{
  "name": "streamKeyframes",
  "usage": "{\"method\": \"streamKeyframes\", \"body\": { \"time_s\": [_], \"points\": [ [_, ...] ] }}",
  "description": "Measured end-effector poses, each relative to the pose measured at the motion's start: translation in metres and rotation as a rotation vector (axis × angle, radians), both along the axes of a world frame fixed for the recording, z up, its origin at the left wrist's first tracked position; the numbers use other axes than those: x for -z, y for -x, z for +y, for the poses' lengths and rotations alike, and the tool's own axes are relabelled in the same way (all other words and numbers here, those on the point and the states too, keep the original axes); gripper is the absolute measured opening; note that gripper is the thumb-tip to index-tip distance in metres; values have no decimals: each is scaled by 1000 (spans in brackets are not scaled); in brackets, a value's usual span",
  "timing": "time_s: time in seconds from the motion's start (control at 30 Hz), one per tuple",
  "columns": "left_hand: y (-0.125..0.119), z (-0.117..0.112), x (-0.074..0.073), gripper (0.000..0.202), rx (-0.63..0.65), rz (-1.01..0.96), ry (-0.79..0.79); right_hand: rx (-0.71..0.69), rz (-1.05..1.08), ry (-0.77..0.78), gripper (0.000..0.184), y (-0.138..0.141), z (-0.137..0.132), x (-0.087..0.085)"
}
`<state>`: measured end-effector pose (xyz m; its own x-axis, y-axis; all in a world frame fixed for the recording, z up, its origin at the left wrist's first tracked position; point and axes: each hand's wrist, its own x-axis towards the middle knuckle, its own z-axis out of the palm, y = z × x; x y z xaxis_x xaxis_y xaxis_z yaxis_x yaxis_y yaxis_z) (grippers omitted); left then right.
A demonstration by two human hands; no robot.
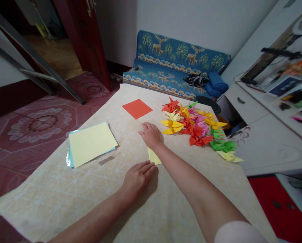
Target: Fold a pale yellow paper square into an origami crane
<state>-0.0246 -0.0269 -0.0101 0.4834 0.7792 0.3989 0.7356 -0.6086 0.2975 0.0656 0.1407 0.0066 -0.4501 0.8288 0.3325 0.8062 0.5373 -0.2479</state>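
A folded piece of pale yellow paper (154,157) lies on the table between my hands, partly covered by my right hand and wrist. My left hand (138,178) rests low on the table, its fingers stretched out and their tips at the paper's near edge. Farther up, my right hand (151,135) lies over the far end of the paper, palm down, with the thumb apart from the slightly bent fingers. Neither hand grasps anything. Beyond it lies a flat orange-red square sheet (137,109). Right of it sit several folded paper cranes (196,133) in red, yellow, pink, green and orange.
A stack of yellow and blue paper (92,143) in a clear sleeve lies on the left of the cream tablecloth (110,195). A blue patterned sofa (171,76) stands behind the table. White cabinets (267,135) flank the right side; a metal ladder (50,76) leans at the left.
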Motion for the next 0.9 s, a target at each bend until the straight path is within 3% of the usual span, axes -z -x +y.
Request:
{"method": "streamKeyframes", "body": {
  "time_s": [0.17, 0.23, 0.37, 0.5, 0.6, 0.73, 0.8, 0.9],
  "points": [
    [-16, 8, -18, 27, -91, 182, 119, -39, 80, -13, 29, -25, -14, -4],
    [-27, 12, -27, 18, -98, 253, 169, -54, 265, -53, 27, -40, -29, -6],
    [-51, 17, -34, 20, -108, 306, 237, 84, 587, -142, 24, -64, -57, -9],
    [-65, 17, -34, 23, -122, 331, 244, 213, 772, -215, 21, -80, -76, -7],
    [-61, 20, -39, 21, -125, 328, 249, 286, 850, -240, 21, -86, -85, -2],
    [-36, 37, -60, 21, -152, 288, 237, 384, 988, -219, 24, -89, -90, 3],
    [-23, 52, -70, 24, -311, -4, 221, 418, 1088, -140, 28, -90, -89, 5],
    [-12, 75, -76, 24, -336, -678, 340, 411, 1252, 31, 34, -91, -87, 7]
  ]
}}
